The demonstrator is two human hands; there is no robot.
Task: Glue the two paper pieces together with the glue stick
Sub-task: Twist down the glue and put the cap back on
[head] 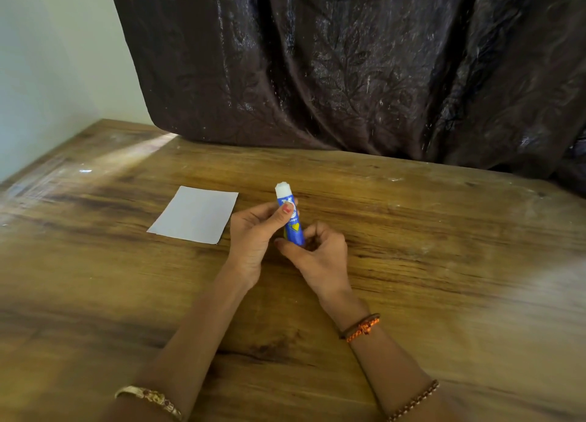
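A blue glue stick [292,223] stands nearly upright above the table, uncapped, with white glue showing at its top. My left hand [253,237] grips its upper body, thumb across the label. Fingers of my right hand [317,256] wrap around its bottom end. To the left of both hands a white rectangular paper [195,214] lies flat on the wooden table [412,263]. I see only one sheet; whether a second lies under it I cannot tell. No cap is visible.
A dark shiny curtain [348,73] hangs along the table's far edge. A pale wall [47,73] stands at the left. Bracelets circle both wrists.
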